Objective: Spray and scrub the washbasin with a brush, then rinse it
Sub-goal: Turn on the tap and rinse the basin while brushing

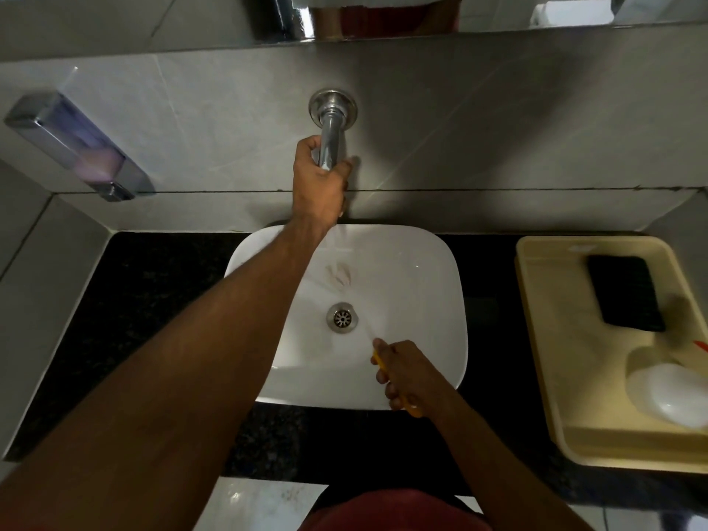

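The white washbasin (421,285) sits on a black counter, with a metal drain (342,318) in its middle and a faint brownish smear above the drain. My left hand (318,178) reaches up to the wall and is closed around the end of the chrome tap (330,139). My right hand (402,373) hovers over the basin's near right corner, gripping a brush with a yellow handle (414,410). The brush head is hidden under the hand. No water stream is visible.
A beige tray (555,339) stands on the counter to the right, holding a black phone-like slab (624,293) and a white bowl-shaped object (666,396). A soap dispenser (76,147) hangs on the left wall. The black counter (153,300) surrounds the basin.
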### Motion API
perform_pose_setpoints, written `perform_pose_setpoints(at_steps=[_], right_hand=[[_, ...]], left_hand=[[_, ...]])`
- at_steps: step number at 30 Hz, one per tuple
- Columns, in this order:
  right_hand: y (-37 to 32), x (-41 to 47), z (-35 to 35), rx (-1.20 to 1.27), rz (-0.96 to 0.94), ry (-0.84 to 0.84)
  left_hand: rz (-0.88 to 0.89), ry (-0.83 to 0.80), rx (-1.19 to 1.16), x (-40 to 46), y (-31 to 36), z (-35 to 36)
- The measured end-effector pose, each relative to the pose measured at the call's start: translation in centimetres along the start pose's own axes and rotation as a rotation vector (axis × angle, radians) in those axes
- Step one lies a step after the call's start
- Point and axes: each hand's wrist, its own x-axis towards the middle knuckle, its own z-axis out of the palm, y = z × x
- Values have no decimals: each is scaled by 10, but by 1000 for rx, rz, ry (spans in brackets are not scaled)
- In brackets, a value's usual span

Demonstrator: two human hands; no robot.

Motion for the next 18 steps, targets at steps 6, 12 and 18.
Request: perform_pose_setpoints(at_steps=[6, 12, 18], right_hand=[[-4, 3, 9, 63, 42, -55], [8, -7, 7, 94, 30, -77], [19, -20, 6, 90, -8, -76]], left_hand=[[-1, 0, -2, 0, -1, 0], [16, -9, -18, 3, -4, -1], [11, -15, -26, 1, -2, -1]])
